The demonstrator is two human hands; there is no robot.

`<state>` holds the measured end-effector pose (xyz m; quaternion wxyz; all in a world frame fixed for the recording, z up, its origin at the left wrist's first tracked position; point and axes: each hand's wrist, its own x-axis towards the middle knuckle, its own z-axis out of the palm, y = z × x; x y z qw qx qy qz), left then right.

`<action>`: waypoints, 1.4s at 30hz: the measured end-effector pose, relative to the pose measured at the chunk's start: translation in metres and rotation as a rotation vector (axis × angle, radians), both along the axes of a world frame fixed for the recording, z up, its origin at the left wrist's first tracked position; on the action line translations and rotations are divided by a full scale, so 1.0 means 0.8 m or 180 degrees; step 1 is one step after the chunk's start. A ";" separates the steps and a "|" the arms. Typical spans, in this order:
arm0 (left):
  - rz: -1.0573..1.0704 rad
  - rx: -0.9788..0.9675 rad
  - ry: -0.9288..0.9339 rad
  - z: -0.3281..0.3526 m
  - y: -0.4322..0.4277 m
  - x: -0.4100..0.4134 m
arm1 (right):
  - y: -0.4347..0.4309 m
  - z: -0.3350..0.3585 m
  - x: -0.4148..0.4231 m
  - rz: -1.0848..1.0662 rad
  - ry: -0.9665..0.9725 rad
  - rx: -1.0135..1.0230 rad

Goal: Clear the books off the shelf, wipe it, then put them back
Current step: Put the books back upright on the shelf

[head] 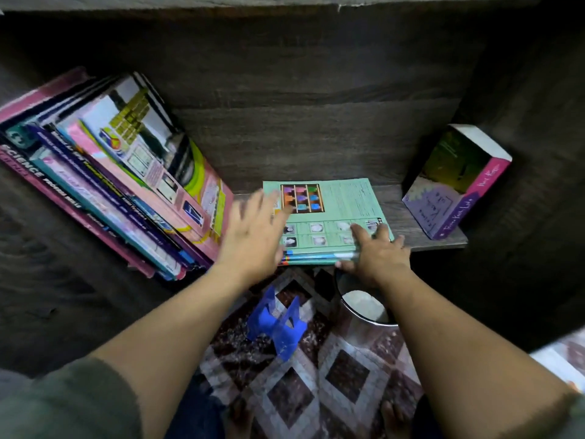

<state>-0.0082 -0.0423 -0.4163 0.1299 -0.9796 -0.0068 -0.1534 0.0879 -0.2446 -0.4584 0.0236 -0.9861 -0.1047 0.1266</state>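
Two hands [253, 236] [376, 255] on flat green book [329, 217]; one purple book [456, 182] upright.

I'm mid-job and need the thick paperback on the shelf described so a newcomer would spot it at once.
Start at the dark wooden shelf board and go to its far right end. There stands the thick paperback with a purple and green cover, alone and tilted. Unlike the flat mint-green book under the hands and the leaning stack of thin books at left, it has a pink spine.

Flat book [329, 217] lies on shelf [411, 217] between leaning books [126, 179] and thick book [456, 182].
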 end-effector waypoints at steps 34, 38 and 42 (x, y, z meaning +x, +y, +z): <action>0.1410 -0.1353 -0.0823 0.052 0.021 0.005 | 0.015 0.002 -0.015 0.0838 -0.0228 0.0749; 0.1746 -0.1412 -0.0989 0.064 0.032 -0.005 | 0.012 -0.001 -0.012 0.0743 -0.0240 0.0535; 0.1852 -0.0956 -0.1501 0.080 0.044 -0.015 | 0.006 -0.012 -0.009 0.0554 -0.0413 0.0120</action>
